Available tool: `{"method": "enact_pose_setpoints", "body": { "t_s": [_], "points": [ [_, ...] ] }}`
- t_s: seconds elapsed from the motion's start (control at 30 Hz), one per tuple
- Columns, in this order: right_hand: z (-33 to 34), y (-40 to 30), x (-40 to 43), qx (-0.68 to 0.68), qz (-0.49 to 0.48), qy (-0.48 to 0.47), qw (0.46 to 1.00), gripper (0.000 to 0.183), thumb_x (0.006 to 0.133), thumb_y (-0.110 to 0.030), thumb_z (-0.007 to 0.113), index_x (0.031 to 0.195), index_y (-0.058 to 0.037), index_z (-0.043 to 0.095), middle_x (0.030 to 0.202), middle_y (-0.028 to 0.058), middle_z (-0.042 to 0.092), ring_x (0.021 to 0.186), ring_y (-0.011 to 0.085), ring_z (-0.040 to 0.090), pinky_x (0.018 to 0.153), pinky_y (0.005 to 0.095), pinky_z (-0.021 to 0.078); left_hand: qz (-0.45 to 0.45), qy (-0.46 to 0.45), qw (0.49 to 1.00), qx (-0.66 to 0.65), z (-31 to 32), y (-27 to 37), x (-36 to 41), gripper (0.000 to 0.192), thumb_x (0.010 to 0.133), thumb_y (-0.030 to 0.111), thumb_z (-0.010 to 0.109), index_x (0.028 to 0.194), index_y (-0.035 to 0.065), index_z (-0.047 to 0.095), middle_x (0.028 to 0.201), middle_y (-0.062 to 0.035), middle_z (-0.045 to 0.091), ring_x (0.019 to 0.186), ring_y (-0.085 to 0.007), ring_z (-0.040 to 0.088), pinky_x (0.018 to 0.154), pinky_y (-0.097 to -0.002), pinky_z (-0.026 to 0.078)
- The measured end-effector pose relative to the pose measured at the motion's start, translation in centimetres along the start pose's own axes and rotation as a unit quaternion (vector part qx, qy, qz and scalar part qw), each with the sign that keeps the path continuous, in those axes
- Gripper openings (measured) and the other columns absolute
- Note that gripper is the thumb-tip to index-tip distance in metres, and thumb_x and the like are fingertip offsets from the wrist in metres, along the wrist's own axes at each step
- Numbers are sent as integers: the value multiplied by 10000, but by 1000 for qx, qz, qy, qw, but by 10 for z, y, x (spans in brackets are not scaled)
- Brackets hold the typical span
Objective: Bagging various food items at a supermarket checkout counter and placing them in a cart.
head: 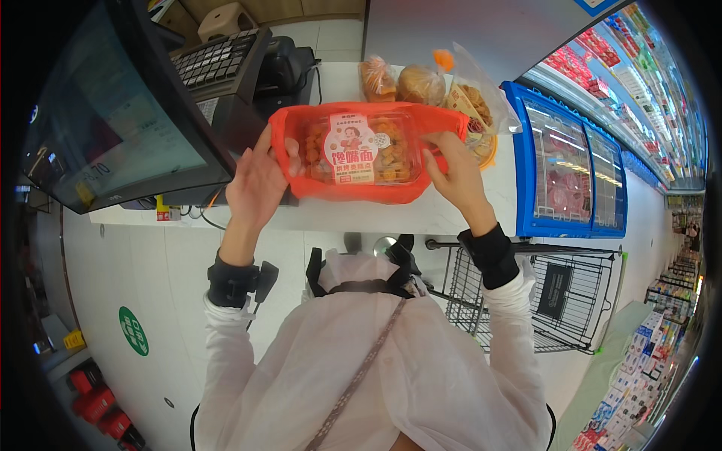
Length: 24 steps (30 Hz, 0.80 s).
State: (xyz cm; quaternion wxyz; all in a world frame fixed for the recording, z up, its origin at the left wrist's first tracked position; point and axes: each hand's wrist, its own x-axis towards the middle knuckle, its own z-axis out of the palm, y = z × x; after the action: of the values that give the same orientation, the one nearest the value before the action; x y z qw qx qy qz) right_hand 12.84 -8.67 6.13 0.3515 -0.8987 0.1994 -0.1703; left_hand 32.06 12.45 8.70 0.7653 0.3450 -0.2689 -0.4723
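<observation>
A clear plastic box of baked snack pieces (pixel 389 149), with a pink and white printed label, lies inside an opened red plastic bag (pixel 350 193) on the white counter (pixel 451 217). My left hand (pixel 262 177) grips the bag's left rim, its fingertips tucked inside beside the box. At the right rim, my right hand (pixel 457 169) holds the bag, its thumb and forefinger curled inside near the box's right end. Just behind the bag sit wrapped bread (pixel 378 79), a round bagged bun (pixel 422 84) and a clear bag of brown snack food (pixel 474 104).
To the left stand a checkout monitor (pixel 124 129), a keyboard (pixel 217 59) and a black device (pixel 279 62). A blue chest freezer (pixel 522 163) adjoins the counter's right end. A wire shopping cart (pixel 524 304) is near my right side. Stocked shelves (pixel 632 62) line the far right.
</observation>
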Motion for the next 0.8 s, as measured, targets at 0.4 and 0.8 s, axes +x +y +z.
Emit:
{"method": "enact_pose_setpoints", "body": {
  "t_s": [0.4, 0.8],
  "points": [
    [-21, 18, -3, 333, 143, 157, 919, 118, 764, -95, 483, 843, -9, 495, 664, 57, 509, 648, 141, 499, 617, 228, 381, -111, 100, 979, 138, 20, 10, -17, 370, 808, 246, 384, 1073, -10, 421, 704, -17, 478, 620, -98, 454, 588, -220, 362],
    [-41, -39, 31, 536, 93, 46, 838, 192, 767, -194, 477, 832, -18, 519, 627, -1, 433, 570, 73, 370, 531, 180, 287, 130, 210, 927, 283, 39, -21, 44, 309, 802, 121, 463, 1085, -1, 442, 631, 69, 364, 515, -9, 268, 466, -148, 216]
  ]
}}
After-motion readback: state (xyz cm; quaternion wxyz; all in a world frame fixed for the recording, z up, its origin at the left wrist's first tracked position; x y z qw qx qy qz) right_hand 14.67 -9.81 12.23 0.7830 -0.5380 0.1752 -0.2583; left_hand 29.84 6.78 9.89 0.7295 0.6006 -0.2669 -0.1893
